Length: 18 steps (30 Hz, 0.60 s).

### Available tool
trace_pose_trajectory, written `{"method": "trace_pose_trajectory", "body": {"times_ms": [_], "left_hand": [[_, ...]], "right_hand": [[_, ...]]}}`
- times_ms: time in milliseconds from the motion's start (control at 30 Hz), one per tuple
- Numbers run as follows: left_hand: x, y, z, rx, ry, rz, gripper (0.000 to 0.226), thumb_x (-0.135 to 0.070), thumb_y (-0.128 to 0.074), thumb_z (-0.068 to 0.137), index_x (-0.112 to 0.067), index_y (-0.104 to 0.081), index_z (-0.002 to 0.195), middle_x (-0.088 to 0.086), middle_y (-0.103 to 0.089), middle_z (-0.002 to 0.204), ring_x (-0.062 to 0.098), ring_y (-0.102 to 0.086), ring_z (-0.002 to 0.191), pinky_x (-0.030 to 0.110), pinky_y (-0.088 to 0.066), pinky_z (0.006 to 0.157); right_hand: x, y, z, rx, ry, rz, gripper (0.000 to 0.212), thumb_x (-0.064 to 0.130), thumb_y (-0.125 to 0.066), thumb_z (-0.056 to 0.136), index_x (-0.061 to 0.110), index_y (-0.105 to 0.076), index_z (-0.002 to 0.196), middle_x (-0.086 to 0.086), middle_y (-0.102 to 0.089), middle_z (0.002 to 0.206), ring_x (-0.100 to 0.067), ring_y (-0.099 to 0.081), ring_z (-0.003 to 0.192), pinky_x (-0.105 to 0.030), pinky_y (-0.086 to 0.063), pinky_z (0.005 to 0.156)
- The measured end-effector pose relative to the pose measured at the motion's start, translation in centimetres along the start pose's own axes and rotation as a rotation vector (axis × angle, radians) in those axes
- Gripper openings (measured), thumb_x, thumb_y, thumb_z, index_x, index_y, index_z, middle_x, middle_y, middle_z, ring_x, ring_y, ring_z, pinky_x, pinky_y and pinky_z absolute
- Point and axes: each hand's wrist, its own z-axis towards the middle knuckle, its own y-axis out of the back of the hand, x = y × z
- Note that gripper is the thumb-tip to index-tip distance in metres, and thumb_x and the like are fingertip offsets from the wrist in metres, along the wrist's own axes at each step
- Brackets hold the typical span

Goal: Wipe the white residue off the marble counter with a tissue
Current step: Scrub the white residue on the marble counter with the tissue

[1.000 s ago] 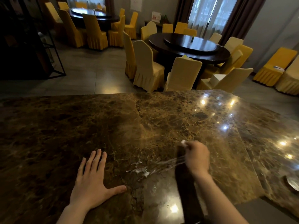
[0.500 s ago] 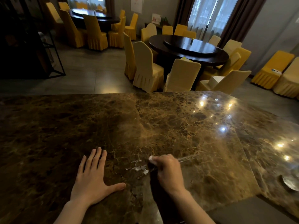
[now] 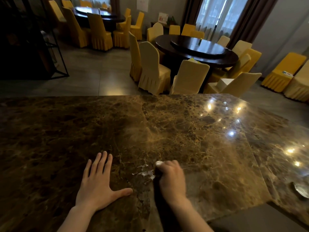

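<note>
A brown marble counter (image 3: 209, 148) fills the lower half of the view. White residue (image 3: 145, 173) is smeared on it near the front, between my two hands. My right hand (image 3: 170, 179) is closed on a crumpled white tissue (image 3: 158, 163), of which only a small tip shows at the knuckles, and it presses down at the right edge of the smear. My left hand (image 3: 98, 185) lies flat on the counter with the fingers spread, a short way left of the residue.
A small metal dish (image 3: 300, 191) sits near the counter's right edge. Beyond the counter are round dark dining tables (image 3: 197, 47) ringed by yellow covered chairs (image 3: 150, 69). A dark metal shelf frame (image 3: 55, 52) stands at far left.
My right hand has swept leftward with the tissue from the right of the streak onto the residue. The long streak on the right is gone. My left hand has stayed put.
</note>
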Motion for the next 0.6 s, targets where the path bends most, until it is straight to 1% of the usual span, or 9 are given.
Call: {"method": "trace_pose_trajectory", "body": {"times_ms": [67,100,167,233,267,333,433,533,600], "left_hand": [[0.1,0.1,-0.1,0.002,-0.005,-0.007,0.152,-0.119,-0.007,0.046,-0.023,0.03,0.158,-0.001,0.035,0.169,0.017,0.035,0.154,0.049,0.014,0.132],[0.0,0.1,-0.1,0.002,-0.003,-0.01,0.152,-0.119,-0.007,0.046,-0.023,0.031,0.158,-0.002,0.036,0.169,0.017,0.036,0.154,0.049,0.014,0.132],[0.0,0.1,-0.1,-0.003,-0.002,-0.006,0.152,-0.12,-0.008,0.045,-0.024,0.032,0.157,-0.002,0.037,0.168,0.017,0.037,0.154,0.049,0.015,0.131],[0.0,0.0,-0.1,-0.006,-0.004,-0.012,0.153,-0.12,-0.009,0.046,-0.024,0.031,0.157,-0.002,0.037,0.167,0.017,0.037,0.154,0.049,0.016,0.131],[0.1,0.0,-0.1,-0.012,-0.002,-0.018,0.153,-0.12,-0.01,0.046,-0.024,0.03,0.158,-0.002,0.036,0.168,0.017,0.036,0.154,0.049,0.016,0.131],[0.1,-0.1,0.0,-0.015,0.002,-0.022,0.153,-0.12,-0.01,0.046,-0.024,0.03,0.158,-0.003,0.037,0.168,0.017,0.037,0.153,0.049,0.016,0.131],[0.1,-0.4,0.1,-0.03,0.002,-0.028,0.152,-0.12,-0.01,0.046,-0.025,0.03,0.158,-0.003,0.037,0.168,0.016,0.037,0.153,0.049,0.016,0.131],[0.2,-0.5,0.1,-0.022,0.0,-0.023,0.153,-0.12,-0.01,0.046,-0.024,0.03,0.158,-0.003,0.037,0.167,0.016,0.038,0.153,0.049,0.016,0.131],[0.2,-0.6,0.2,-0.037,-0.001,-0.043,0.152,-0.12,-0.013,0.047,-0.024,0.028,0.158,-0.003,0.035,0.168,0.015,0.038,0.153,0.049,0.015,0.131]], "right_hand": [[1.5,-0.6,-0.4,0.072,0.06,0.086,0.016,0.012,-0.07,0.087,0.023,-0.078,0.095,0.009,-0.072,0.085,-0.012,-0.056,0.084,-0.029,-0.047,0.07],[1.2,0.0,0.0,0.067,0.034,0.121,0.015,0.014,-0.071,0.088,0.023,-0.079,0.096,0.008,-0.074,0.086,-0.013,-0.06,0.085,-0.031,-0.05,0.073],[-1.1,1.7,1.7,-0.041,-0.1,0.135,0.017,0.01,-0.07,0.089,0.021,-0.08,0.098,0.002,-0.077,0.091,-0.019,-0.067,0.087,-0.036,-0.052,0.078],[-4.9,4.2,3.7,-0.147,-0.258,0.022,0.029,-0.002,-0.067,0.083,0.016,-0.079,0.101,-0.008,-0.078,0.095,-0.028,-0.069,0.089,-0.037,-0.053,0.079],[-6.9,5.4,4.2,-0.169,-0.322,-0.043,0.032,-0.005,-0.065,0.081,0.015,-0.079,0.103,-0.012,-0.078,0.096,-0.032,-0.07,0.09,-0.037,-0.054,0.078],[-9.2,6.4,4.1,-0.175,-0.405,-0.131,0.028,-0.004,-0.064,0.083,0.012,-0.079,0.1,-0.017,-0.076,0.092,-0.036,-0.069,0.087,-0.037,-0.052,0.071],[-7.8,4.6,2.1,-0.121,-0.341,-0.175,0.023,-0.007,-0.065,0.079,0.009,-0.079,0.089,-0.01,-0.073,0.079,-0.03,-0.061,0.08,-0.035,-0.046,0.064],[-3.8,1.9,0.5,-0.088,-0.237,-0.12,0.024,-0.005,-0.069,0.077,0.016,-0.078,0.085,0.0,-0.072,0.076,-0.019,-0.054,0.076,-0.028,-0.034,0.061],[-0.9,0.6,-0.4,-0.048,-0.135,-0.055,0.024,-0.002,-0.069,0.078,0.02,-0.077,0.084,0.006,-0.071,0.076,-0.011,-0.051,0.075,-0.024,-0.034,0.06]]}}
